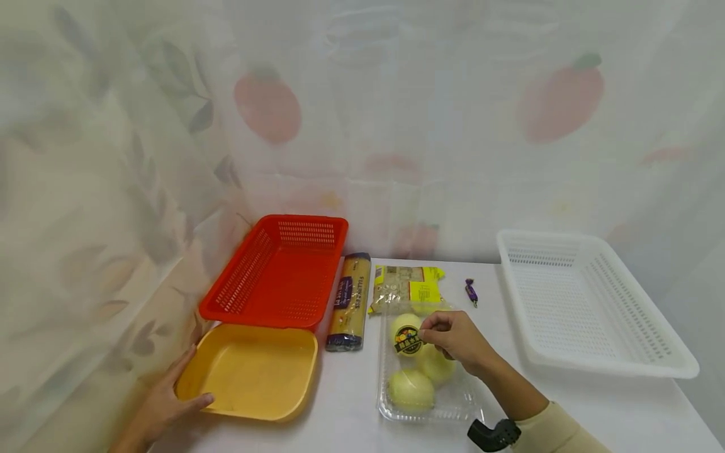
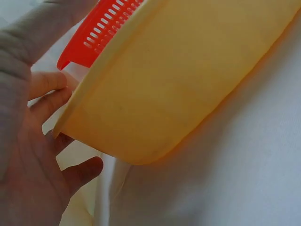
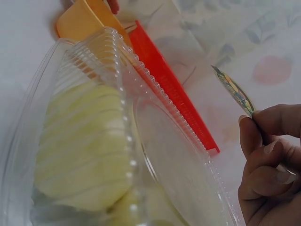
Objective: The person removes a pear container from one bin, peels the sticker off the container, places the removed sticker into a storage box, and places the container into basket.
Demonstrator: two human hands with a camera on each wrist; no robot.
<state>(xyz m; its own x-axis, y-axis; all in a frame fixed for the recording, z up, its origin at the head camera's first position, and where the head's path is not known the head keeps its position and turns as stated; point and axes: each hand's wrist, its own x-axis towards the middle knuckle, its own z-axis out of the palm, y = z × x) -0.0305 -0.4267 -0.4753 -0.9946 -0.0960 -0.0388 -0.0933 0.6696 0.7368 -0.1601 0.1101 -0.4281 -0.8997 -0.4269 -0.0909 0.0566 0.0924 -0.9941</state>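
My right hand (image 1: 460,340) pinches a round dark sticker (image 1: 408,340) with a colourful print between thumb and forefinger. It holds the sticker above a clear plastic clamshell box (image 1: 386,402), seen nearly edge-on in the right wrist view. Pale yellow-green round fruits (image 1: 411,389) lie inside that box, under its lid. My left hand (image 1: 164,402) is spread at the left corner of a yellow plastic basin (image 1: 255,377), fingers along its outer side and thumb by the front rim. The left wrist view shows the loose fingers beside the basin's wall (image 2: 155,94).
Behind the basin stands a red slotted basket (image 1: 283,277). A long pack of noodles (image 1: 351,302) lies right of it, then a yellow-edged clear bag (image 1: 404,283) and a purple wrapped candy (image 1: 471,292). A white basket (image 1: 589,308) stands at the right, a printed curtain (image 1: 396,126) behind.
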